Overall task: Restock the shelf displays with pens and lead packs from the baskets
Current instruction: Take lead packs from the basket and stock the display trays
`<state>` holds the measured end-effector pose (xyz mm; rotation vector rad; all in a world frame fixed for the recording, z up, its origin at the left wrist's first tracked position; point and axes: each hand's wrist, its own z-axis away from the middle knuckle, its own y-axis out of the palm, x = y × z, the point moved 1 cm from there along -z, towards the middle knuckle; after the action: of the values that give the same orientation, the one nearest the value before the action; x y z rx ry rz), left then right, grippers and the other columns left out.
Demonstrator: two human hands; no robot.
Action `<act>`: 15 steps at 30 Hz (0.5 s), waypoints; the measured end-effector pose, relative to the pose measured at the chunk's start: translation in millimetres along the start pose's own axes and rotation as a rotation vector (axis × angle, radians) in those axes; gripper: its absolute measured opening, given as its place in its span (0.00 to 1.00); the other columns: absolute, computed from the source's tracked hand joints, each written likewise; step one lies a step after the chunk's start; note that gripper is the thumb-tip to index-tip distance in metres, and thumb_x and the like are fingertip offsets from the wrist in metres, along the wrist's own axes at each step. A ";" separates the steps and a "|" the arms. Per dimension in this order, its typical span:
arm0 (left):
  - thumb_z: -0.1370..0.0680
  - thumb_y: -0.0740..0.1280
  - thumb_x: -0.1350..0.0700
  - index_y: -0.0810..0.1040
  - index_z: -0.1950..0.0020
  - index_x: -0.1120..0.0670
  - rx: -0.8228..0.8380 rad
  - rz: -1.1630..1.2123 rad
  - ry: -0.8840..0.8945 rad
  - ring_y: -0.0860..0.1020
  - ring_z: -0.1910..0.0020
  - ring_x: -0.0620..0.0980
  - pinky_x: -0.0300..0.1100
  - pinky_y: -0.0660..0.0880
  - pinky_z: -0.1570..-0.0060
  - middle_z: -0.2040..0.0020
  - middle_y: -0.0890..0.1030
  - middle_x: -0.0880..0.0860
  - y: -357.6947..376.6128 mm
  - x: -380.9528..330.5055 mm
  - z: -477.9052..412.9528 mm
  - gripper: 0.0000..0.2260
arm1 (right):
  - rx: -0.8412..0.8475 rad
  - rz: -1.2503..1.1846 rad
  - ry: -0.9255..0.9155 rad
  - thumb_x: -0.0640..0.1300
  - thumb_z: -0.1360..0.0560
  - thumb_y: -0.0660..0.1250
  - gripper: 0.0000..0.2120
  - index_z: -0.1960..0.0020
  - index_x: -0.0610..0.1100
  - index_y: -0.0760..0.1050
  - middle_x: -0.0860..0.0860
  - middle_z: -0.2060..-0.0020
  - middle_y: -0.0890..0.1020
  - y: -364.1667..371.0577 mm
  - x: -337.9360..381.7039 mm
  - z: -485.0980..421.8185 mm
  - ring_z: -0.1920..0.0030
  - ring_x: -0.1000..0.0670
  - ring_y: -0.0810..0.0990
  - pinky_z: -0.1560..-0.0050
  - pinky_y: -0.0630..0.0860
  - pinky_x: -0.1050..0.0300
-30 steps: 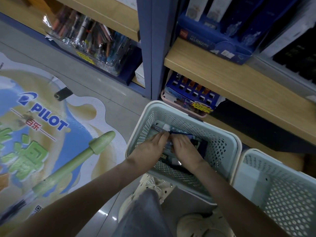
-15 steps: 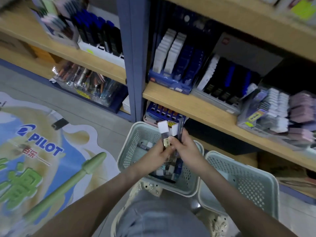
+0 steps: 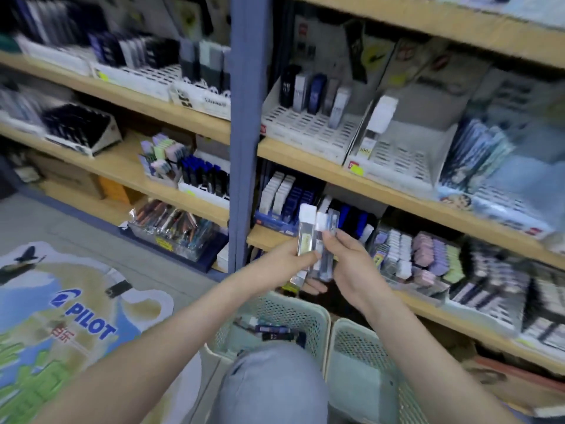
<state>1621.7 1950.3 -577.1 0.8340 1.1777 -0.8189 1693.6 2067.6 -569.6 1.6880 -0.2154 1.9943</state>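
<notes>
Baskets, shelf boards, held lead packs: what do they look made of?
Baskets: moulded plastic, pale green, matte; perforated grid walls.
Shelf boards: light wood-grain, probably laminate, low sheen.
Lead packs: clear rigid plastic with white caps, likely; blur limits detail.

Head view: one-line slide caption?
Left hand and right hand hold lead packs above the stocked basket, before the shelf displays.

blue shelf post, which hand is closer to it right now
Left. The left hand, gripping lead packs, is just right of the blue shelf post; the right hand, pinching the same bunch, is farther right, on the packs' far side.
</notes>
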 end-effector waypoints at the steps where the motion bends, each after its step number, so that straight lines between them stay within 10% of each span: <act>1: 0.18 0.61 0.58 0.71 0.34 0.51 0.006 -0.005 0.027 0.84 0.59 0.54 0.45 0.82 0.55 0.46 0.82 0.56 3.8 -12.8 3.2 0.12 | -0.026 0.028 -0.031 0.46 0.21 0.64 0.13 0.40 0.40 0.75 0.44 0.49 0.83 -1.3 8.7 2.7 0.53 0.45 0.81 0.55 0.77 0.48; 10: 0.22 0.66 0.65 0.77 0.43 0.50 -0.011 -0.127 0.233 0.83 0.62 0.51 0.48 0.82 0.54 0.52 0.82 0.56 66.1 -106.6 -4.6 0.12 | -0.160 -0.079 -0.389 0.39 0.22 0.64 0.09 0.46 0.49 0.69 0.45 0.53 0.77 -24.6 100.7 38.3 0.55 0.46 0.79 0.56 0.74 0.45; 15: 0.22 0.67 0.63 0.77 0.48 0.49 0.063 -0.121 0.238 0.83 0.64 0.51 0.45 0.82 0.56 0.62 0.84 0.48 110.5 -138.4 -18.1 0.09 | -0.186 0.281 -0.682 0.44 0.19 0.60 0.12 0.40 0.59 0.67 0.52 0.53 0.76 -83.4 126.9 76.6 0.47 0.51 0.76 0.43 0.70 0.56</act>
<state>1685.1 2031.4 -431.9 0.9377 1.4296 -0.8765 1788.4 2140.8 -448.9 2.2419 -0.8861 1.4323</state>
